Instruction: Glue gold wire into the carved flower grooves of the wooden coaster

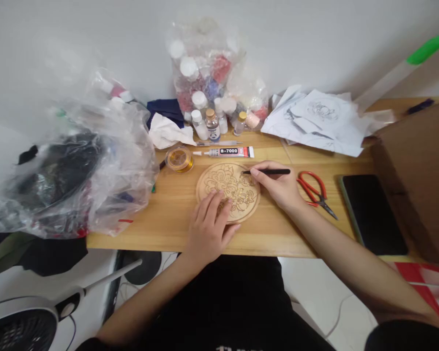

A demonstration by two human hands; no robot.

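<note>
Nearest: matte black cloth shirt [234,302], bits of white lettering at the bottom edge.
Centre: round pale wood-toned disc [237,187], flat on the yellow-brown grained wooden worktop [168,219], before the body; thin gold-coloured lines form curling petals across its face.
Left side: left hand [208,229] laid over the disc's lower left, fingers slightly spread, gripping nothing.
Right side: right hand [280,187] pinching a slim black pen-shaped tool [274,171], tip at the disc's upper right; contact, cannot tell.
Handling, as judged: light, even pressure from the left fingers should stop the disc turning; keep the right wrist low and steady, the tip shallow, so fine lines aren't nudged or bent.
Spool: round clear spool [179,160] wound with shiny gold-coloured wire, left of the disc.
Tube: slim black-and-silver tube [230,152] marked B-7000, white nozzle, just beyond the disc.
Beyond right wrist: red-handled metal pliers [321,199], handles apart; flat black phone [375,214] farther right.
Back: crinkled clear plastic bag [207,73] of white-capped bottles; creased white paper sheets [318,124], line-drawn.
</note>
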